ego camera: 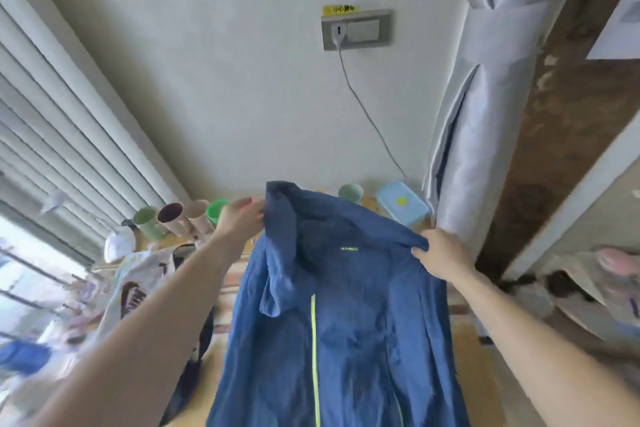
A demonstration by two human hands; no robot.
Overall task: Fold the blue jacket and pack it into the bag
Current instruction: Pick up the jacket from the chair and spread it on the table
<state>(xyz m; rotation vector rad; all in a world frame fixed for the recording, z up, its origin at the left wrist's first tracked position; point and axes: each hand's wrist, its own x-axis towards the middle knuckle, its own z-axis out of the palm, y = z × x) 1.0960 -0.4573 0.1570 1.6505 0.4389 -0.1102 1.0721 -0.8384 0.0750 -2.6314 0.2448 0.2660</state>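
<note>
Fingers of your left hand (239,218) pinch the blue jacket (332,315) at one shoulder; your right hand (440,258) clamps the other; it hangs spread above the table (474,367), hem cut off below; the patterned bag (145,281) lies left, partly hidden by your forearm.

Several cups (180,217) are grouped at the far left of the tabletop (474,364), against the wall. A pale green cup (350,191) and a light blue lidded box (403,204) are seen further right. A cable (367,114) is plugged into a wall socket (356,29).
</note>
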